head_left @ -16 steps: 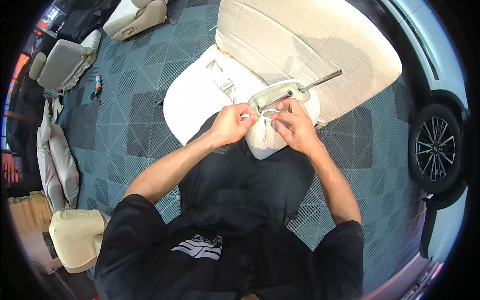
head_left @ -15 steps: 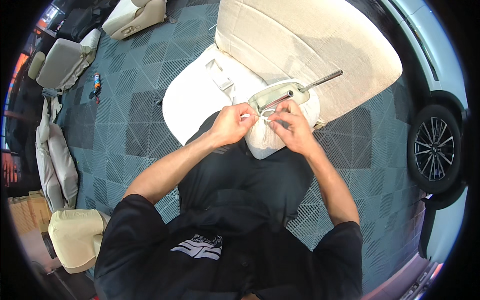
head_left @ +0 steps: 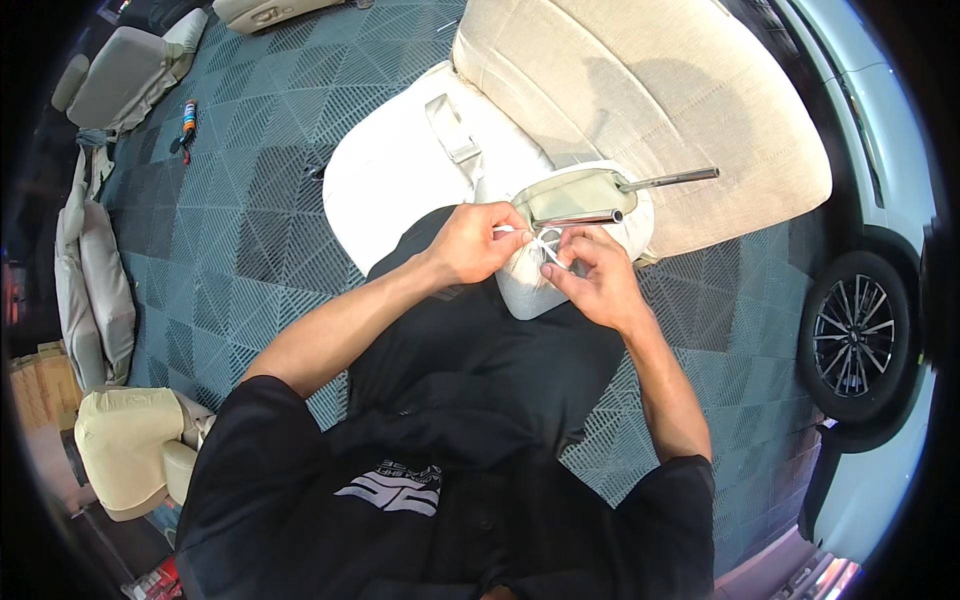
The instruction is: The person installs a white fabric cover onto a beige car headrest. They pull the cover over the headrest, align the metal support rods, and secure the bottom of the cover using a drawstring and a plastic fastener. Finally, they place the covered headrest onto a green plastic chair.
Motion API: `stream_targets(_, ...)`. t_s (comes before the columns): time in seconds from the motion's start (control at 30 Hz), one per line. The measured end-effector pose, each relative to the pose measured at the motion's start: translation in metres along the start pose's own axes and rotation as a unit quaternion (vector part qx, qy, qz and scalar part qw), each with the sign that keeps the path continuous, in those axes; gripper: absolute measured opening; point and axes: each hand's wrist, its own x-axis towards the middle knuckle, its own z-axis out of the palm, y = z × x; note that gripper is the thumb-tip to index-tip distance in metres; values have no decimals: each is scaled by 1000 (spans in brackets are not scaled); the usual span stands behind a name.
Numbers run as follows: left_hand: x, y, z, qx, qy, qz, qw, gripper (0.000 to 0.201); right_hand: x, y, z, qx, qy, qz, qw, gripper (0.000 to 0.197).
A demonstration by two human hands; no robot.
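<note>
On my lap rests a car headrest (head_left: 585,197) in a light fabric cover (head_left: 528,295), its underside turned up. Two metal posts (head_left: 672,180) stick out of it to the right. A white drawstring (head_left: 543,240) is gathered into a loop and crossing strands at the cover's near edge. My left hand (head_left: 478,243) pinches one end of the string between thumb and fingertips. Just right of the knot, my right hand (head_left: 600,280) has curled fingers and thumb on the other strand. The fingertips partly hide the knot.
Before me lies a car seat, its white-covered cushion (head_left: 385,170) at left and beige backrest (head_left: 640,110) at right. More covered seats (head_left: 130,80) stand along the left. A small bottle (head_left: 189,116) is on the tiled floor. A light-blue car with a black wheel (head_left: 855,335) is at right.
My right fingers have shifted down and curled in around the string. The loop now lies closer to the knot. My view has shifted slightly, and the headrest posts point further right.
</note>
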Motion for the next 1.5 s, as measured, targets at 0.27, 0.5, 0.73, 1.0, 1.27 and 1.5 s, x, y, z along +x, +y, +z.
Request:
stream_targets(0.27,-2,-4,-2,-25,-11,23,999,11,-22,11,-2,248,-84,251,932,21)
stream_targets(0.5,-1,-5,3,-17,2,66,998,11,-17,19,3,249,-47,70,965,21)
stream_targets(0.73,4,-2,-7,120,-17,204,971,11,-10,17,21,472,-59,146,868,36)
stream_targets(1.0,14,-9,-25,204,-58,281,936,13,5,34,12,189,-49,97,976,31)
stream_targets(1.27,-8,-14,-23,127,-40,170,976,11,-2,48,18,204,-2,224,953,26)
stream_targets(1.5,-28,4,-10,71,113,61,989,17,-9,37,3,258,73,141,953,15)
